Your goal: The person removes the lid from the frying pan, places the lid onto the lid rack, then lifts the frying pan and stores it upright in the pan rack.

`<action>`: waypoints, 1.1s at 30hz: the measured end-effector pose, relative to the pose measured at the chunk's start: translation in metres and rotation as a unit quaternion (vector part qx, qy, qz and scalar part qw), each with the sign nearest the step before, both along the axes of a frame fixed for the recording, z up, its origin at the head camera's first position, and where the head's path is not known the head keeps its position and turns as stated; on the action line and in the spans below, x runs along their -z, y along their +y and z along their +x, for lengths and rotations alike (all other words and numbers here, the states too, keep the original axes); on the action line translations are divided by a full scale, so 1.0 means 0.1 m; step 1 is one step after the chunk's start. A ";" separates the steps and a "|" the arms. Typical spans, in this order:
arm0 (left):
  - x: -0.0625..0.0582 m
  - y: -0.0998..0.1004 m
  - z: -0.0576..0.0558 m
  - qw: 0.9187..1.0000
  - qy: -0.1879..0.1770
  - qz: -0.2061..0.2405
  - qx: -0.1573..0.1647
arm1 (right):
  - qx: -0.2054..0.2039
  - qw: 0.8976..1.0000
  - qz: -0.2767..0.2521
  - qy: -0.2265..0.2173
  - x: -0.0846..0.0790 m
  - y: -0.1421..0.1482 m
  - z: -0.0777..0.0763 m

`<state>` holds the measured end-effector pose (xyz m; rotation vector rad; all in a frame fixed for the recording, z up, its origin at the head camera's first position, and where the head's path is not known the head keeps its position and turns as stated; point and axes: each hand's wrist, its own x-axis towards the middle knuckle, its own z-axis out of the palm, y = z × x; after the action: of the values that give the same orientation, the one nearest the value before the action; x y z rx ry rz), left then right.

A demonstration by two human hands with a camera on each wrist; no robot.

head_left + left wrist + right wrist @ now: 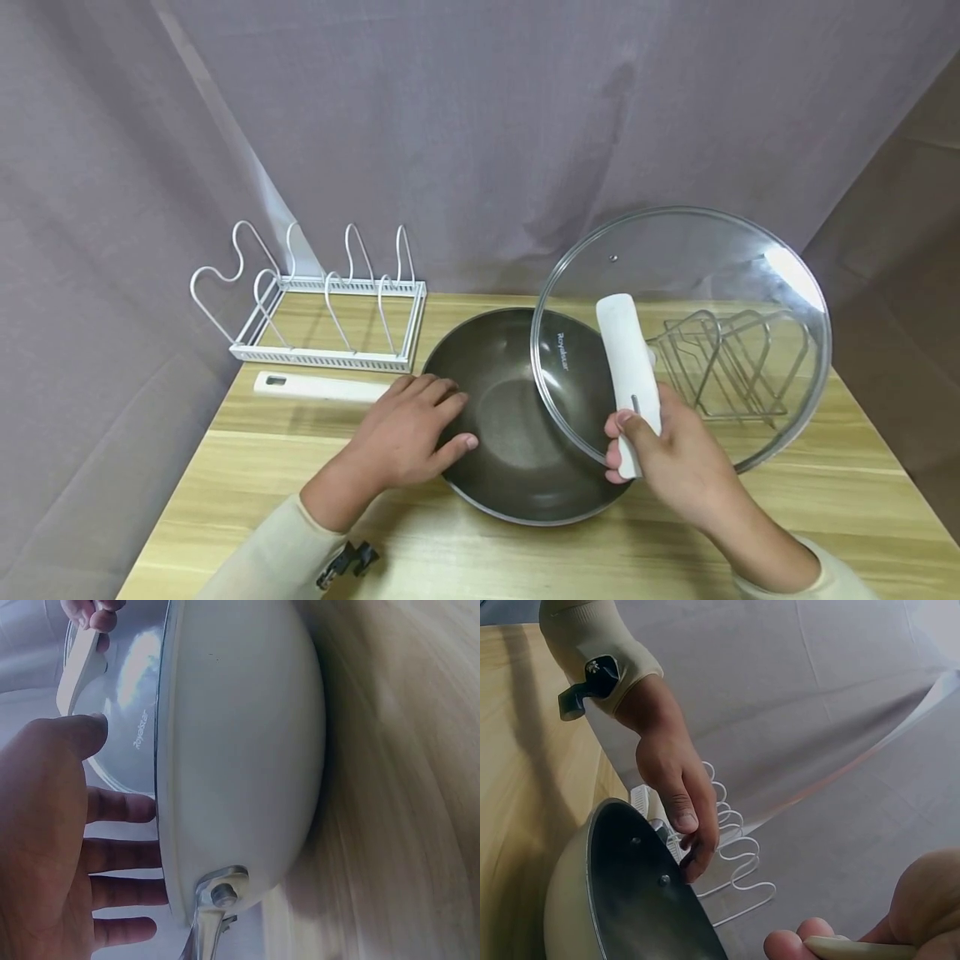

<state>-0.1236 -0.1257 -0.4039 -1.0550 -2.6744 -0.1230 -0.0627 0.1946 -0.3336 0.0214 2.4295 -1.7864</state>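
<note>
A wok (pixel 510 417) with a dark inside sits on the table, its white handle (pixel 322 387) pointing left. Over its left rim, near the handle joint, lies my left hand (pixel 412 437); the left wrist view shows the fingers fairly straight, reaching to the rim of the wok's cream outer wall (pixel 240 750). My right hand (pixel 675 450) grips the long white handle (pixel 628 350) of a large glass lid (pixel 791 279). The lid is held tilted above the wok's right side. "Royalstar" lettering shows through the glass in the head view.
A white wire rack (pixel 322 361) stands at the back left, close to the wok's handle. Behind the lid, seen through the glass, is a smaller metal rack (pixel 738 414) on the right. Grey cloth (pixel 450 125) hangs behind the wooden table (pixel 465 567).
</note>
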 end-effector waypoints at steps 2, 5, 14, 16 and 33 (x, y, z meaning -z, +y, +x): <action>0.01 0.01 0.01 1.000 -0.006 -0.005 -0.001 | 0.000 1.000 0.004 0.001 0.00 0.01 0.00; 0.02 0.04 0.02 1.000 -0.011 -0.012 0.001 | 0.003 1.000 0.006 0.001 0.01 0.04 0.01; 0.01 0.08 0.02 1.000 -0.008 -0.015 0.006 | 0.000 1.000 0.016 0.005 0.00 0.09 0.01; 0.00 0.09 0.02 1.000 -0.009 -0.014 0.008 | 0.000 1.000 0.018 0.008 -0.01 0.08 0.01; -0.06 0.16 -0.02 1.000 -0.008 -0.017 0.022 | 0.005 0.999 0.035 0.017 -0.01 0.10 0.00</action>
<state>-0.1261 -0.1097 -0.3978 -1.1287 -2.6770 -0.0936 -0.0623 0.2049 -0.3323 0.0086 2.5186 -1.7197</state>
